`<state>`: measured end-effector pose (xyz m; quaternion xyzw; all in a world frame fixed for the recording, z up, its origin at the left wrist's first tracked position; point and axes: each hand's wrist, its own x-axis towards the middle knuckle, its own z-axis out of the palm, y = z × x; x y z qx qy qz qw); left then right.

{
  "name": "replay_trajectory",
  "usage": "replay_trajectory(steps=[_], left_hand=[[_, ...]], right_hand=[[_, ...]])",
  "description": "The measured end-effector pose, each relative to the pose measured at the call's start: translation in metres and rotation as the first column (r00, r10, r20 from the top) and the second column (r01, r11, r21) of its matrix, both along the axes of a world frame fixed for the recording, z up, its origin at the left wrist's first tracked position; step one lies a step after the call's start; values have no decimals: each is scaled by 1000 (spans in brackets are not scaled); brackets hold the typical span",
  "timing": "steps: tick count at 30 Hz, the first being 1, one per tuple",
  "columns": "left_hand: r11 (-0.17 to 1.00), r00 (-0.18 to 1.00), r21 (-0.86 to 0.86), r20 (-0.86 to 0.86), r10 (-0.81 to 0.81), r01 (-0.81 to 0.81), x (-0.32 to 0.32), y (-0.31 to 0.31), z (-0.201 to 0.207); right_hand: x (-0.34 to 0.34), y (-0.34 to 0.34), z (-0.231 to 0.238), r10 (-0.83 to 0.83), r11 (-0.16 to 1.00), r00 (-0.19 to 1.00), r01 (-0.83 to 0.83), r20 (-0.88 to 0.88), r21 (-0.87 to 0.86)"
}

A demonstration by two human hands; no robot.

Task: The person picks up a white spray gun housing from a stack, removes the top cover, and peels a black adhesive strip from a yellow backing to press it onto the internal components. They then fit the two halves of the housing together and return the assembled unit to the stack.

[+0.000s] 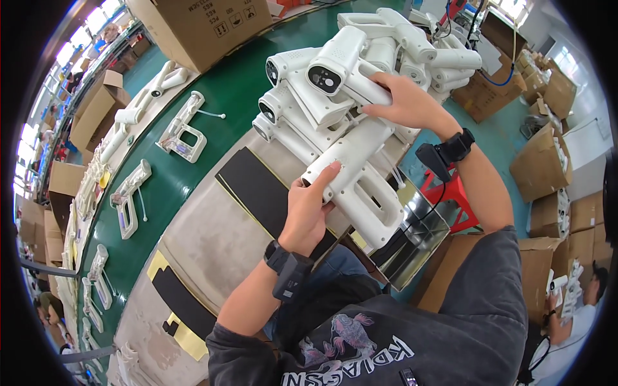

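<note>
My left hand point(308, 215) is closed round the barrel end of a white plastic gun-shaped device point(353, 170), thumb on top. Its loop handle point(380, 204) points toward me, and small screw holes dot its side. Farther up, my right hand point(409, 103) grips another white gun-shaped device point(338, 61) by its handle. That one has a dark, round-cornered front face with small round openings. Both are at a heap of similar white devices point(293, 119), some lying on top of others. Wrist straps with dark box-like units sit on both my wrists.
On the left, a green conveyor belt point(177, 186) carries several half-open white gun-shaped shells point(131, 199). A large cardboard box point(199, 29) stands beyond it. Black pads point(254, 193) lie on the grey worktop point(212, 225). A red stool point(454, 199) and more boxes are at right, with another person point(579, 309) lower right.
</note>
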<state>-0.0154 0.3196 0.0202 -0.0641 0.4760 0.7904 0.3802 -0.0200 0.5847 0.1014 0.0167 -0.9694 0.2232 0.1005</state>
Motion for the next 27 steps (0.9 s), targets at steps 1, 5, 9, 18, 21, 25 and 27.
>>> replay_trajectory(steps=[1,5,9,18,21,25,27], left_hand=[[1000,1000,2,2,0,0,2,5,-5],[972,972,32,-23,235,-234,13,28,-23],[921,920,23,-27,390,-390,28,50,-22],[704,691,-219,-521,501,-675,33,82,-33],[691,630,-196,-629,456,-696,32,82,-37],[663,591,-219,-697,407,-715,22,81,-39],[635,519,-171,-749,413,-753,18,81,-39]], right_hand=[[-1,-2,2,0,1000,1000,0,2,2],[-3,-10,9,-34,999,998,32,45,33],[-3,-8,7,-37,999,999,36,35,27],[-6,-11,5,-32,999,999,32,32,-10],[-6,-8,1,-26,1000,1000,27,12,-13],[-5,-8,3,-43,998,997,46,58,-50],[-4,-9,2,-42,999,998,43,39,-28]])
